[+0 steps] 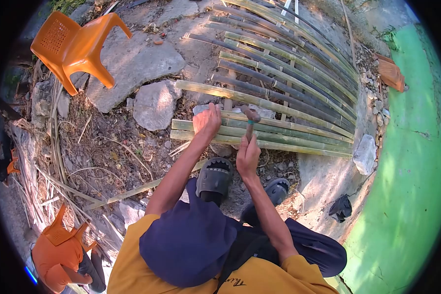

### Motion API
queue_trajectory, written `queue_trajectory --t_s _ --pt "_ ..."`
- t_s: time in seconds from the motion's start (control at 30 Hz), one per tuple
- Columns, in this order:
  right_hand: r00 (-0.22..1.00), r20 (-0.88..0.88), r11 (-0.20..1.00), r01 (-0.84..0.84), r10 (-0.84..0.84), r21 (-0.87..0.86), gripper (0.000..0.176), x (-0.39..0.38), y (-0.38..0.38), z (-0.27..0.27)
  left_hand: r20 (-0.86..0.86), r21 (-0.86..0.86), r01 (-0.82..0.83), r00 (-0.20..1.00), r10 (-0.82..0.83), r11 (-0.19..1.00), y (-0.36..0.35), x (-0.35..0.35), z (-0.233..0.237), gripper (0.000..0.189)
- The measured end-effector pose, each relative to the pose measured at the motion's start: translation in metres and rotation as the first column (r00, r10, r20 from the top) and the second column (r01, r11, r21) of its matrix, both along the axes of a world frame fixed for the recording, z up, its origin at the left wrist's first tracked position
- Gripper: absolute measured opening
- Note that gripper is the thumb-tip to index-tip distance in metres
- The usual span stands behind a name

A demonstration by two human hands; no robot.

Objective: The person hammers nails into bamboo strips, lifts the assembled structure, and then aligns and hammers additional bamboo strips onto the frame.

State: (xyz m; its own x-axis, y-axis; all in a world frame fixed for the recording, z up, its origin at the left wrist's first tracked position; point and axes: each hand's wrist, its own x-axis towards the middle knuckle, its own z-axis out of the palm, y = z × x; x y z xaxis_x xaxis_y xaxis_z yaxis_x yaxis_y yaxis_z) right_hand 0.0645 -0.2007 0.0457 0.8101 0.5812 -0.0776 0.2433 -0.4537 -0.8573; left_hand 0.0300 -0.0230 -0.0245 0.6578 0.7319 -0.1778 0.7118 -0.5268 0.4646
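Note:
My right hand (248, 156) is wrapped round the handle of a hammer (250, 115), whose head is raised over the bamboo strips. My left hand (208, 120) is closed at the near strips, its fingers pinched together; what they hold, if anything, is too small to make out. Under both hands lie several split bamboo strips (279, 135), greenish and side by side. Just beyond them a paler bamboo strip (264, 103) crosses from left to right. Farther off, more bamboo slats (299, 78) lie spaced apart over crosspieces.
An orange plastic chair (78, 49) stands at the upper left among flat stones (154, 104). Thin bamboo offcuts (59, 127) litter the left ground. A person in orange (59, 255) sits at lower left. To the right are a green-painted surface (397, 161) and a black bag (341, 208).

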Motion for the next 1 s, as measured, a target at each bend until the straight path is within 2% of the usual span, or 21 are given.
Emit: queue_trajectory --t_s 0.03,0.07,0.13,0.2,0.23,0.27,0.3,0.43,0.5,0.53,0.6,0.73,0.87,0.93,0.97,1.0 --pt "0.995 -0.038 0.989 0.096 -0.092 0.109 0.021 -0.002 0.0 0.01 0.01 0.01 0.0 1.0 0.0 1.0 0.0 -0.001 0.0 0.037" --pt "0.995 -0.046 0.99 0.097 -0.093 0.103 0.021 -0.002 0.0 0.02 0.002 0.005 0.001 1.0 -0.001 1.0 0.001 0.0 -0.001 0.037" --pt "0.979 -0.156 0.915 0.177 -0.128 0.363 0.023 -0.002 -0.003 0.033 0.009 0.008 0.002 1.0 -0.002 1.0 0.0 -0.001 -0.002 0.036" --pt "0.978 -0.157 0.91 0.19 -0.141 0.369 0.024 -0.006 -0.005 0.002 0.016 0.039 0.012 1.0 -0.013 0.999 -0.001 -0.004 -0.005 0.037" --pt "0.998 -0.058 0.999 0.029 -0.027 0.038 0.024 -0.007 -0.004 -0.02 0.008 0.058 0.011 1.0 -0.012 0.998 -0.002 -0.007 -0.009 0.037" --pt "0.994 0.005 0.946 -0.107 0.114 -0.306 0.025 -0.004 0.0 -0.03 0.013 0.084 0.011 1.0 -0.012 0.996 -0.001 -0.003 -0.011 0.038" --pt "0.999 0.021 0.974 -0.038 0.044 -0.222 0.023 -0.004 0.007 -0.025 0.007 0.058 0.017 1.0 -0.017 0.998 0.0 -0.002 -0.006 0.038" --pt "0.996 0.02 0.974 -0.083 0.089 -0.211 0.022 -0.001 0.008 0.001 0.004 0.054 -0.012 1.0 0.011 0.998 -0.003 0.001 -0.002 0.038" --pt "1.0 0.018 0.998 0.011 -0.01 -0.054 0.021 -0.007 0.008 0.013 -0.006 0.058 -0.015 1.0 0.015 0.998 -0.002 0.001 -0.002 0.038" --pt "1.0 0.022 0.999 0.008 -0.007 -0.045 0.021 -0.008 0.007 0.01 -0.001 0.067 -0.018 1.0 0.018 0.998 0.001 0.001 0.0 0.038" --pt "1.0 -0.018 0.996 0.009 -0.01 -0.088 0.021 -0.009 0.0 0.003 -0.017 -0.002 -0.01 1.0 0.01 1.0 -0.001 0.0 0.002 0.041" --pt "0.998 0.034 0.989 -0.048 0.053 -0.138 0.021 -0.007 -0.002 -0.011 -0.011 0.036 0.001 1.0 0.0 0.999 -0.001 0.0 -0.001 0.038" --pt "0.996 0.048 0.995 -0.065 0.069 -0.078 0.021 -0.011 0.0 -0.02 -0.018 -0.001 -0.008 1.0 0.008 1.0 -0.001 0.0 0.001 0.04" --pt "0.993 0.005 0.963 -0.112 0.117 -0.244 0.021 -0.007 0.007 -0.016 -0.011 -0.006 -0.008 1.0 0.008 1.0 0.001 0.001 0.002 0.04" --pt "0.993 0.008 0.963 -0.113 0.118 -0.245 0.021 -0.002 0.009 -0.015 -0.016 0.0 -0.009 1.0 0.009 1.0 0.001 0.002 0.001 0.039" --pt "0.997 0.01 0.984 -0.079 0.082 -0.16 0.022 0.007 0.018 0.003 -0.025 0.003 -0.01 1.0 0.01 1.0 0.0 0.001 -0.001 0.039"
